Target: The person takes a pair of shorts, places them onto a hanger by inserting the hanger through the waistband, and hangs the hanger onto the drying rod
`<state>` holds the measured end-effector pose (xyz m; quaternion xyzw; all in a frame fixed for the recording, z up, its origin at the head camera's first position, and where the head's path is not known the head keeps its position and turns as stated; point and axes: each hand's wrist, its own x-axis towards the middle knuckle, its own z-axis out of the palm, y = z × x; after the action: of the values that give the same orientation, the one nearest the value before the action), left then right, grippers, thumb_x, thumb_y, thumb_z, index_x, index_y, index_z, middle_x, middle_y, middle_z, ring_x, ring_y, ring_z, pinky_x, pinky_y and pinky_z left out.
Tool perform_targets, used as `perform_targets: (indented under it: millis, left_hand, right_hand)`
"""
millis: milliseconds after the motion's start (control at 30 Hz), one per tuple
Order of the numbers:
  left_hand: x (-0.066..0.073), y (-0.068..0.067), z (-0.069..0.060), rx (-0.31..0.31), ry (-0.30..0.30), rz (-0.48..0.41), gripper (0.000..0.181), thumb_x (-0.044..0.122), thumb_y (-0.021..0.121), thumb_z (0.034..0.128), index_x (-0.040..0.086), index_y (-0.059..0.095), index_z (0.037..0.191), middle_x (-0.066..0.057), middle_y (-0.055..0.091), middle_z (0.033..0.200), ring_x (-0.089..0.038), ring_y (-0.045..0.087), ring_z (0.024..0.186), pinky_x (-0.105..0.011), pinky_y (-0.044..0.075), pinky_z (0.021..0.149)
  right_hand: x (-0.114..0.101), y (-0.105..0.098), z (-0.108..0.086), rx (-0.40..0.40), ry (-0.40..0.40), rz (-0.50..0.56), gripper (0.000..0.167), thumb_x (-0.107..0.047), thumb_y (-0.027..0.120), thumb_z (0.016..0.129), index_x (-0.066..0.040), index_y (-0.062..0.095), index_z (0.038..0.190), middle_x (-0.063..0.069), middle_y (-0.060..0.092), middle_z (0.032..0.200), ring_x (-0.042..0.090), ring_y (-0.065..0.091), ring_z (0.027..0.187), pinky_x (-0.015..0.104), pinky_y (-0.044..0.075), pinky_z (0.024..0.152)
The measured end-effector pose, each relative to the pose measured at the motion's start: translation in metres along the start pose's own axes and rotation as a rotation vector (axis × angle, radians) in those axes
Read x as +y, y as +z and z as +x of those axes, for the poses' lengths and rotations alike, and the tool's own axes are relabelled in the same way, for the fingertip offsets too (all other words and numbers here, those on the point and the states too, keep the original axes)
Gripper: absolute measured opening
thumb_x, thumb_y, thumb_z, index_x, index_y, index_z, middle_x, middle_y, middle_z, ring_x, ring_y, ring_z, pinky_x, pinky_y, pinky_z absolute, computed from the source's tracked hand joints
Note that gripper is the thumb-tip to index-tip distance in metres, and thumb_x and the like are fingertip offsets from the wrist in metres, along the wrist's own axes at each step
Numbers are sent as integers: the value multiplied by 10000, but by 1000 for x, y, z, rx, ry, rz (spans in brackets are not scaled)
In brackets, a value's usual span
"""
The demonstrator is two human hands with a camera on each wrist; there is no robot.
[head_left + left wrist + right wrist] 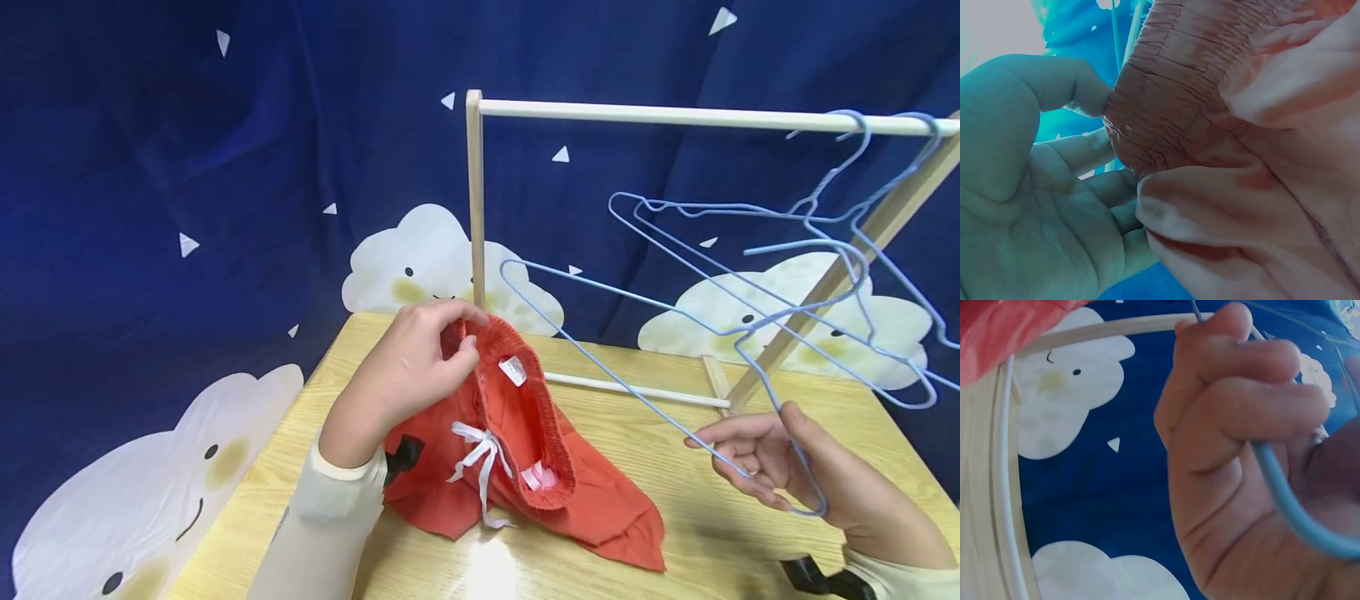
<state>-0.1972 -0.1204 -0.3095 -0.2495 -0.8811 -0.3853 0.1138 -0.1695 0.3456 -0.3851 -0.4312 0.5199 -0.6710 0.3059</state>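
Observation:
Red shorts (600,500) with a white drawstring (486,454) lie partly on the table, their elastic waistband raised and gaping. The left hand (408,367) pinches the waistband's upper edge; in the left wrist view, thumb and fingers of that hand (1054,169) meet at the gathered waistband (1166,94). To the right, the right hand (795,467) holds a blue hanger (600,361) by one end, its hook upward and its other end reaching above the shorts. The right wrist view shows curled fingers of the right hand (1235,425) around the hanger's wire (1291,509).
A wooden rack with a white top rail (660,114) stands at the back right of the table (247,533). More blue hangers (832,179) hang at the rail's right end, close behind the held one. A dark blue curtain (225,150) with clouds is behind.

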Motion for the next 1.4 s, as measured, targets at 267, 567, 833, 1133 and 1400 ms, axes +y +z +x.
perform_targets:
  millis: [267, 567, 833, 1133, 1400]
  left_hand:
    - [1, 0, 5, 12, 18, 8, 258, 111, 654, 970, 81, 751, 1207, -14, 714, 984, -181, 640, 804, -333, 597, 736]
    - [1, 1, 5, 14, 4, 8, 296, 113, 636, 966, 72, 745, 1238, -35, 733, 1016, -179, 654, 826, -335, 599, 762]
    - [-1, 2, 3, 18, 17, 33, 293, 105, 640, 957, 77, 751, 1227, -9, 702, 966, -173, 638, 812, -338, 585, 752]
    - [3, 7, 0, -45, 142, 55, 312, 138, 628, 941, 137, 765, 1220, 75, 722, 969, -111, 626, 826, -315, 567, 760]
    - [8, 16, 0, -149, 325, 87, 372, -6, 604, 992, 112, 757, 1310, 7, 780, 1196, -127, 717, 969, -313, 607, 904]
  right_hand:
    - [-5, -5, -22, -8, 94, -52, 824, -336, -108, 1146, 131, 425, 1566, 136, 659, 1172, 433, 380, 727, 323, 386, 443]
    - [-3, -7, -28, 20, 193, -96, 771, -253, -89, 1153, 128, 460, 1537, 132, 675, 1180, 404, 527, 807, 346, 378, 435]
    - [1, -4, -22, 73, 259, -181, 764, -221, -79, 1156, 130, 506, 1501, 147, 648, 1109, 315, 629, 858, 349, 452, 485]
    - [6, -2, -14, 79, 297, -212, 728, -197, -34, 1166, 107, 544, 1487, 167, 618, 1018, 319, 600, 777, 289, 460, 460]
    - [11, 3, -8, 71, 276, -247, 716, -121, -41, 1154, 116, 555, 1473, 196, 584, 1009, 358, 542, 736, 267, 455, 459]
